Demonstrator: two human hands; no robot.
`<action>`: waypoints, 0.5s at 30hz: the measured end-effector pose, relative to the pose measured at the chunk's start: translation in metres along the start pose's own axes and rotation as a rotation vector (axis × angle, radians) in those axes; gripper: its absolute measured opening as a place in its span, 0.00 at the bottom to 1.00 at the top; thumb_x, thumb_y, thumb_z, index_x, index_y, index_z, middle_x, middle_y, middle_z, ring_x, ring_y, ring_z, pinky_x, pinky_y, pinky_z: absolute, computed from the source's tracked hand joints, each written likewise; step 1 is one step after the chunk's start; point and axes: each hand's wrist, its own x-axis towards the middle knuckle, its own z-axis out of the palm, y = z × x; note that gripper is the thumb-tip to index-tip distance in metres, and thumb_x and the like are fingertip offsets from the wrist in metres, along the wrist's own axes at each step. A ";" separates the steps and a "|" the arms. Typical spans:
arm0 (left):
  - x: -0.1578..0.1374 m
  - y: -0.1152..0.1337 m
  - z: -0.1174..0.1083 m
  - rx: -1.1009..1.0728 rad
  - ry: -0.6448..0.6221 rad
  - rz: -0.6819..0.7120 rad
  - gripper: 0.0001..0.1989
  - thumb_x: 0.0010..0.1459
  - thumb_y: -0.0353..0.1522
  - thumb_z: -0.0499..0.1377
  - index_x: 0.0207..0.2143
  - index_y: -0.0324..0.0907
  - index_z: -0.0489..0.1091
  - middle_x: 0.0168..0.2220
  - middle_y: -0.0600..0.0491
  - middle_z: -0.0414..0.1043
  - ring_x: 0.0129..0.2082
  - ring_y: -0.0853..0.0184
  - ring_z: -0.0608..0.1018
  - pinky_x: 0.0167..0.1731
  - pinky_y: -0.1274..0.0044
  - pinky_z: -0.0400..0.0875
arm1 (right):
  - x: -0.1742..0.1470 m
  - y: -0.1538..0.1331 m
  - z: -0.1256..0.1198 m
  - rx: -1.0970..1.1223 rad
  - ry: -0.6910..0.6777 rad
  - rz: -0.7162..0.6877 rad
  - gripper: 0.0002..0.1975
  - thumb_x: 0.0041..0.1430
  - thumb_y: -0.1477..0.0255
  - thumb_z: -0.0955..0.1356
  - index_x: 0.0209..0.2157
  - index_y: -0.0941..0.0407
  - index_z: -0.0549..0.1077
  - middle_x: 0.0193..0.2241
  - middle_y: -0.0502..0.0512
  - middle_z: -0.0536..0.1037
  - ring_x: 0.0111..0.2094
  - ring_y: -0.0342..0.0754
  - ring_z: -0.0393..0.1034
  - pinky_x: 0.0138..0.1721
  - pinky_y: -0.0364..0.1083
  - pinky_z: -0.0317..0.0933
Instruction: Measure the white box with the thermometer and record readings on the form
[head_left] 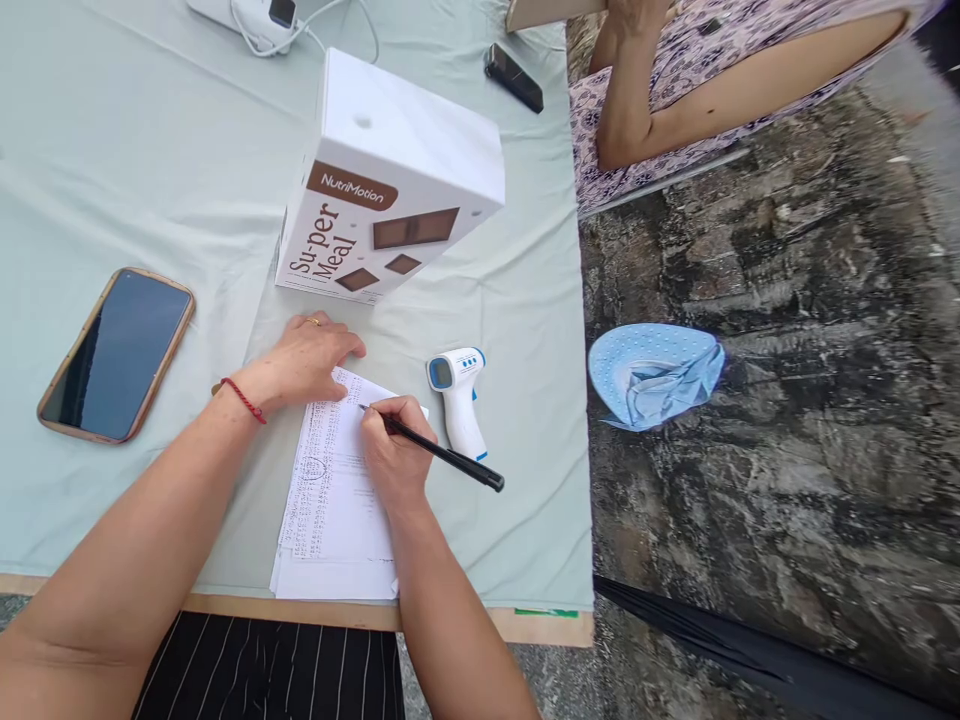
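Note:
My right hand (399, 450) is closed around a black pen (450, 457), its tip on or just above the upper part of a written sheet of paper (341, 490). Several sheets lie stacked under it, and one column is dense with small marks and a circled spot. My left hand (311, 358) rests with fingers spread on the paper's top left edge and the cloth, holding nothing. Just right of my right hand lies a white and blue infrared thermometer (461, 400). Beyond my left hand stands a white NutriMotion box (390, 190).
A phone in a tan case (120, 355) lies at left on the pale green tablecloth (525, 500). At the back are a white device with a cable (259, 22) and a small black device (514, 77). Another person's arm (697, 120) shows upper right; a blue cap-like item (652, 375) lies on the ground.

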 end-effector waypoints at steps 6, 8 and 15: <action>-0.002 -0.001 -0.001 -0.090 0.124 -0.014 0.13 0.47 0.28 0.58 0.38 0.42 0.72 0.29 0.53 0.72 0.41 0.59 0.73 0.46 0.67 0.65 | 0.009 0.019 -0.015 -0.151 0.063 -0.375 0.05 0.59 0.72 0.65 0.36 0.53 0.72 0.30 0.52 0.74 0.32 0.47 0.68 0.35 0.48 0.64; -0.004 -0.002 -0.005 -0.151 0.349 -0.133 0.06 0.52 0.31 0.55 0.33 0.42 0.71 0.26 0.53 0.70 0.36 0.62 0.73 0.42 0.68 0.67 | 0.012 0.022 -0.020 -0.232 0.047 -0.493 0.09 0.61 0.74 0.64 0.42 0.53 0.72 0.34 0.55 0.74 0.36 0.49 0.69 0.38 0.50 0.65; -0.004 -0.038 -0.007 -0.313 1.019 -0.324 0.26 0.58 0.38 0.60 0.57 0.46 0.59 0.55 0.47 0.66 0.53 0.61 0.70 0.53 0.66 0.67 | 0.000 0.007 -0.014 -0.393 -0.089 -0.710 0.17 0.60 0.82 0.61 0.48 0.57 0.71 0.29 0.54 0.73 0.31 0.48 0.67 0.33 0.47 0.61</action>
